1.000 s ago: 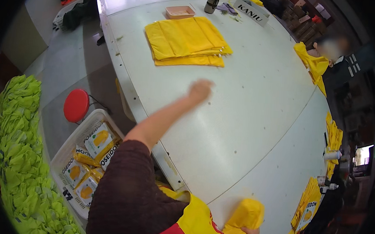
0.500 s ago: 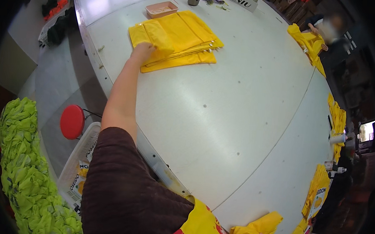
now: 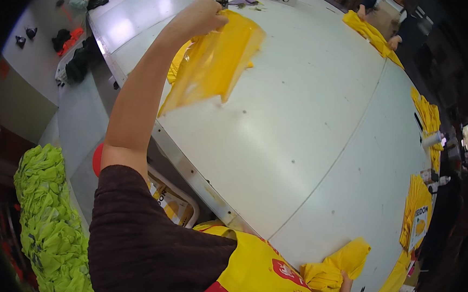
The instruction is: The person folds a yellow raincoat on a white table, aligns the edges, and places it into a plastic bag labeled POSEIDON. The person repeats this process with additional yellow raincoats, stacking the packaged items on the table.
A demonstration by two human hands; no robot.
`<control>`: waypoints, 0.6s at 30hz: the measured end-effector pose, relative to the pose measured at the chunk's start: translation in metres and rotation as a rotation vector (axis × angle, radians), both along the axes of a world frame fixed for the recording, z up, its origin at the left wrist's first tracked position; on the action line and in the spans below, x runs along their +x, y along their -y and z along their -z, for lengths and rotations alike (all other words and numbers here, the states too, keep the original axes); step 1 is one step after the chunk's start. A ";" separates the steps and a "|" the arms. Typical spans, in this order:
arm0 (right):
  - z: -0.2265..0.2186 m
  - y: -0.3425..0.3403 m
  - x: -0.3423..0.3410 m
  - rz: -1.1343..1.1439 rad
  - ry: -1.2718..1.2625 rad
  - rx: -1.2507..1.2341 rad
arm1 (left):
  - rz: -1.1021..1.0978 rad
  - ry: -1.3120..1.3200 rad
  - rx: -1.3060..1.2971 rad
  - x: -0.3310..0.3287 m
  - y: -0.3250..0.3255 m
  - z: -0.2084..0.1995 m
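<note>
Thin translucent yellow plastic bag (image 3: 215,63) hangs in the air off the left hand (image 3: 199,16), fingers closed pinching its top edge, arm stretched far out over the big white worktable (image 3: 300,123). Bag droops below and to the right of that hand, lower corner trailing toward the table's near metal edge; just behind it a bit of more yellow sheet (image 3: 175,66) lies flat on the table

Right hand (image 3: 343,286) is low at the frame edge, pressed on a crumpled yellow fabric bundle (image 3: 334,267) at the table's near corner; fingers look curled onto it, so gripping it, though only part of the hand shows

Out from there: yellow stacks (image 3: 416,210) well to the right of the right hand, lime green heap (image 3: 49,220) on the floor left of the left arm, bin of packets (image 3: 170,204) under that arm

Risks, my read:
- pinch is at one edge only, film is slippery, could slide out
- the loose tail could drag or snag on the table edge
- long reach, poor control

Unclear:
- bag is motion blurred, can't tell if one layer or several
- left fingertips hidden behind the film
- right wrist cut off by frame
- far table items too small to identify
</note>
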State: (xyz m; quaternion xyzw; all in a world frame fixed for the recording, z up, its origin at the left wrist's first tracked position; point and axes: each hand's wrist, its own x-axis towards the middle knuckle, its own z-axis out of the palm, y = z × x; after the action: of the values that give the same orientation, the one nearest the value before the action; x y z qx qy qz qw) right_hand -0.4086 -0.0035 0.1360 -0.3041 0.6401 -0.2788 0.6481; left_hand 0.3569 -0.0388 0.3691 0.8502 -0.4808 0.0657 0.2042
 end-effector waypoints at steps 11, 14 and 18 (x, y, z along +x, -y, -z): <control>0.022 0.004 -0.026 0.006 -0.080 -0.233 | 0.554 -0.719 0.267 -0.188 -0.012 0.076; 0.011 0.000 -0.015 0.016 -0.088 -0.200 | 0.479 -0.740 0.347 -0.171 -0.015 0.096; -0.009 -0.008 0.010 0.048 -0.103 -0.135 | 0.095 -0.511 0.325 -0.048 -0.026 0.096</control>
State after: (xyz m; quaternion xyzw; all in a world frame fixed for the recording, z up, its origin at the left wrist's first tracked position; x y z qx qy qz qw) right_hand -0.3987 0.0049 0.1454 -0.3456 0.6594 -0.3209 0.5855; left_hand 0.3087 -0.0132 0.2727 0.8373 -0.4573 -0.2375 0.1828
